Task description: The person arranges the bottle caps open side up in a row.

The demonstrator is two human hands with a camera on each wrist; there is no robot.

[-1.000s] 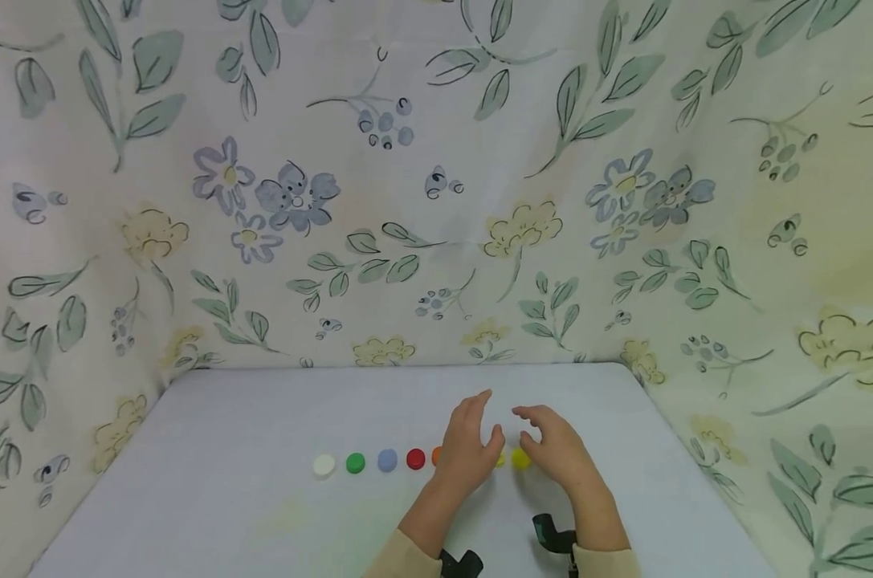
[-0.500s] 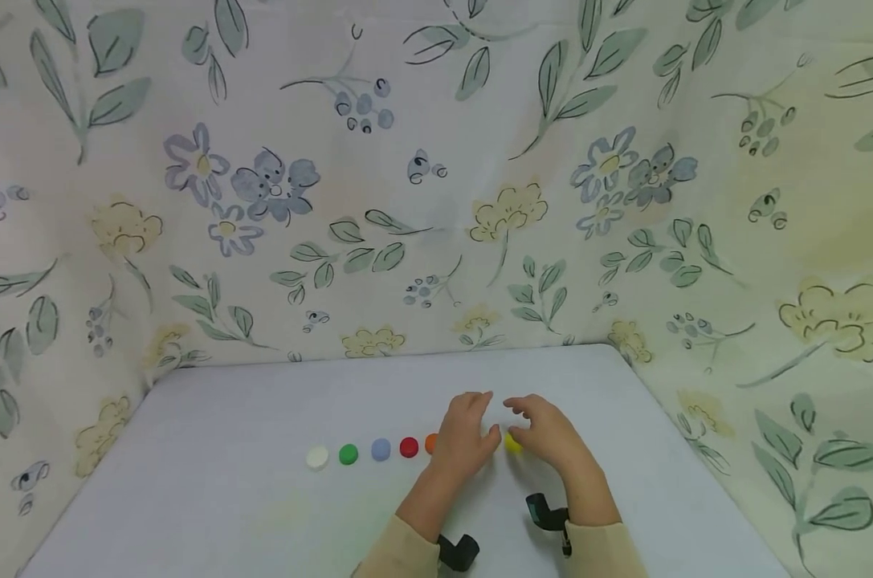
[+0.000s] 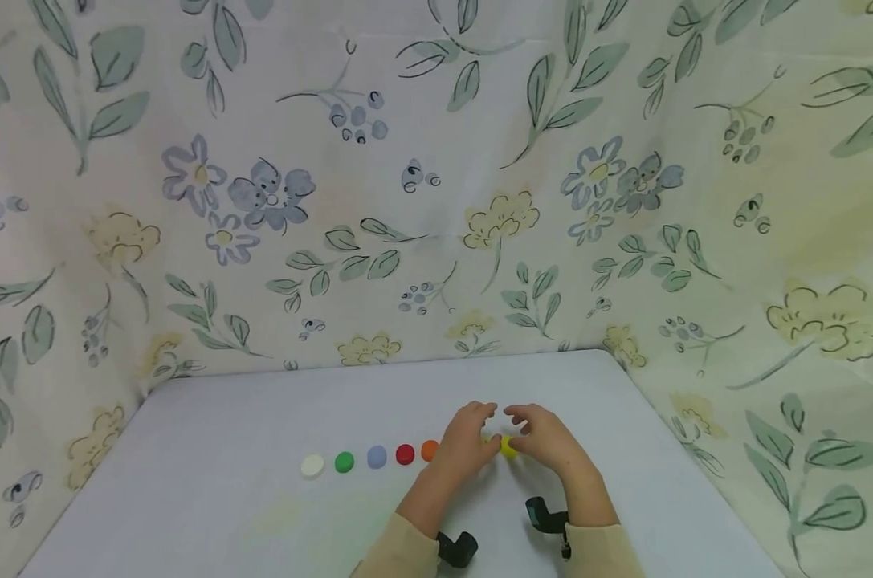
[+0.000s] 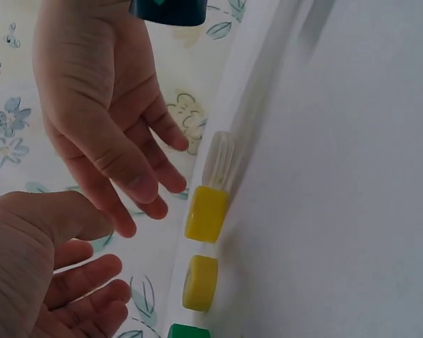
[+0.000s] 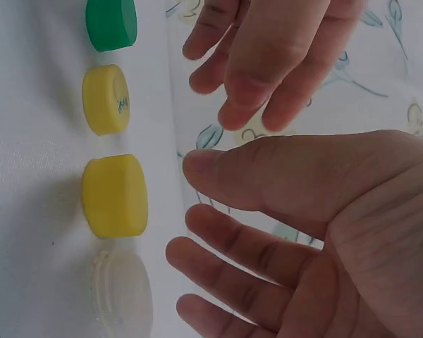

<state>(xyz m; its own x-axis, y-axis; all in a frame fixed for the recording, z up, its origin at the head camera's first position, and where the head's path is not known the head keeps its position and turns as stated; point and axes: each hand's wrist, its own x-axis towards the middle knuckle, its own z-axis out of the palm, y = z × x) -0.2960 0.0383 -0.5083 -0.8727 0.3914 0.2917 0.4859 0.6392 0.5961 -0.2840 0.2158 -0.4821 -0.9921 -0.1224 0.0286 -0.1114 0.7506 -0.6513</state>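
My left hand (image 3: 468, 441) and my right hand (image 3: 548, 440) hover close together over the right end of a row of bottle caps. Both hold nothing; their fingers are loosely bent, tips facing each other without touching. Near them, in the right wrist view, stand a thick yellow cap (image 5: 116, 197), a thinner yellow cap (image 5: 106, 100) with small dark marks, a green cap (image 5: 111, 24) and a translucent cap (image 5: 123, 296). In the head view the left hand hides part of the row; only the thicker yellow cap shows well between the hands.
Leftward the row continues with an orange cap (image 3: 429, 450), a red cap (image 3: 405, 454), a light blue cap (image 3: 377, 457), another green cap (image 3: 344, 461) and a white cap (image 3: 312, 466). They lie on a white table (image 3: 226, 498). A floral cloth (image 3: 378, 193) hangs behind.
My hands have drawn slightly closer together, and the left fingers are more bent than before. The head view has shifted a little. The visible caps stay in their row.
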